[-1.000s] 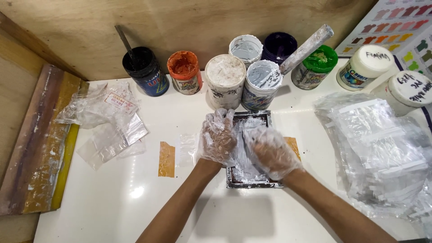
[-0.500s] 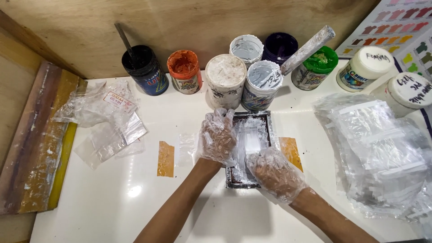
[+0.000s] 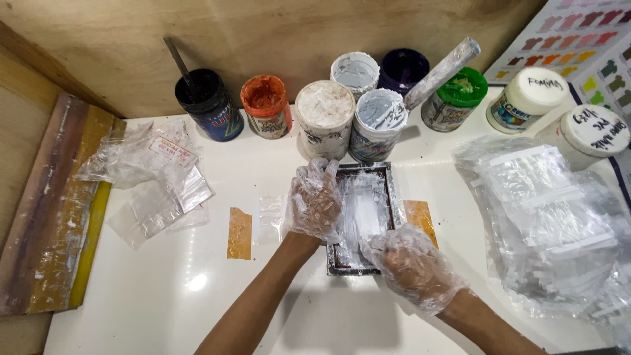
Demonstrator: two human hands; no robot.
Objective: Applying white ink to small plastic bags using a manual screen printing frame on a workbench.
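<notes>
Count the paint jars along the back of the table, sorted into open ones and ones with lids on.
Open jars: 6, black, orange, two white, grey-white, purple.
Lidded jars: 3, green, two white-lidded.
Total: 9

Glossy white tabletop, smooth enough to throw back a lamp glare. Both hands wear thin, crinkled clear plastic gloves, left hand and right hand. Between them a small dark-framed screen, its mesh smeared with wet, shiny white ink. Far side: plastic jars, crusted and paint-streaked. Right, a heap of clear glossy plastic bags. Left, a rough, stained wooden squeegee. Matt plywood wall behind.
</notes>
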